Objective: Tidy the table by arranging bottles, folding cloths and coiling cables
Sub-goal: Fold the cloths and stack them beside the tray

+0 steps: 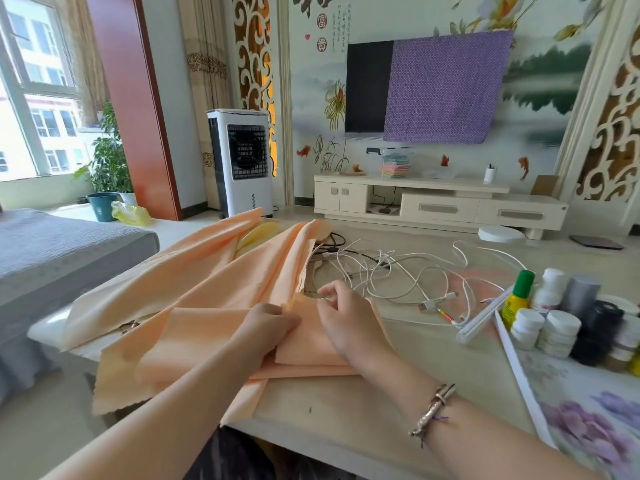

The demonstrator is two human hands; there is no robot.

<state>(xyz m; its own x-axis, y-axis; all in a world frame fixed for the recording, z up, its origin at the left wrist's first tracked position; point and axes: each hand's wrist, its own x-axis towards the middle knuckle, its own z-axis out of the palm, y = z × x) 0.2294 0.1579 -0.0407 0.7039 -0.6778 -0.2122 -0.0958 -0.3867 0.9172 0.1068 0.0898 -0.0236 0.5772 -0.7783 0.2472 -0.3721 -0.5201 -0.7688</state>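
i'm on the cloth-folding step: my left hand (pixel 268 327) and right hand (pixel 341 317) both pinch the peach cloth (pixel 194 296) at its edge, spread over the tabletop (pixel 346 403). next i should probably line up the corners; cables (pixel 391 271) and bottles (pixel 554 320) wait.

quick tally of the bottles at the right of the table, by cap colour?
White-capped bottles: 3
Green-capped yellow bottle: 1
Grey-capped bottle: 1
Black bottle: 1
Total: 6 clearly countable. More sit at the frame's right edge, cut off, so the true count is higher.
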